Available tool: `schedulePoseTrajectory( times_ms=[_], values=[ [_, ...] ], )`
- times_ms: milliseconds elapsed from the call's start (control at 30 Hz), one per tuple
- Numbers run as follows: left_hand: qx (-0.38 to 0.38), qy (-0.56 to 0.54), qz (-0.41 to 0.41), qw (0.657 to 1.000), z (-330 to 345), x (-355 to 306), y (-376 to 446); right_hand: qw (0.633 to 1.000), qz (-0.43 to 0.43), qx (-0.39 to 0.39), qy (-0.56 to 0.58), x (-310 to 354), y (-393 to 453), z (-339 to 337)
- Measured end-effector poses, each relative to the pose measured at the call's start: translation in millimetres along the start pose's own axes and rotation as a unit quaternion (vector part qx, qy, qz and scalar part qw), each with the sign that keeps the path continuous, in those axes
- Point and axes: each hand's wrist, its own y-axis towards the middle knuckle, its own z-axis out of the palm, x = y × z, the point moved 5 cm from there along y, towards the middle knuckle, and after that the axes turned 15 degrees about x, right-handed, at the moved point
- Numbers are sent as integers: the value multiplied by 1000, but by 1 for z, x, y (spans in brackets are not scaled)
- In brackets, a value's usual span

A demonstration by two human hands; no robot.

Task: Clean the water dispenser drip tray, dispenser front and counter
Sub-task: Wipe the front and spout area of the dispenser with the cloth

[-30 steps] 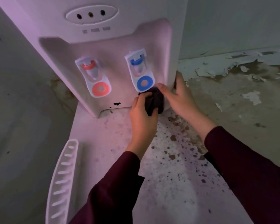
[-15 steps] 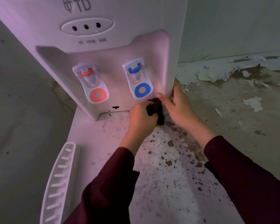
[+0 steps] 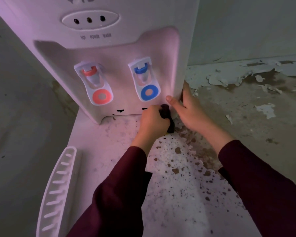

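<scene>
At dispenser's [image 3: 120, 48] bottom edge, left hand [image 3: 151, 123] grips cloth [image 3: 167, 115].

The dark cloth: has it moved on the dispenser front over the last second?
Yes. The dark cloth, gripped by the left hand, has moved downward, away from the blue tap lever toward the dispenser's bottom edge.

Upper middle of the frame, the water dispenser [image 3: 109, 48] reads "HOT POWER WARM" under three lamps; the logo above is cut off.

Single head view, looking steeply down, close to dispenser front [image 3: 120, 48].
</scene>
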Motion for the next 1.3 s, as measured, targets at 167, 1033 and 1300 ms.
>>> schedulePoseTrajectory(
  times_ms=[167,1033,1300],
  values=[
    [127,-101,-16,987,22,-2,-16,1000,16,1,-6,3,1,-2],
    [-31,-296,66,952,-44,65,-102,940,109,5,324,34,-19,134],
    [-179,-174,37,968,-133,126,-129,991,108,-29,77,47,12,156]
  ],
)
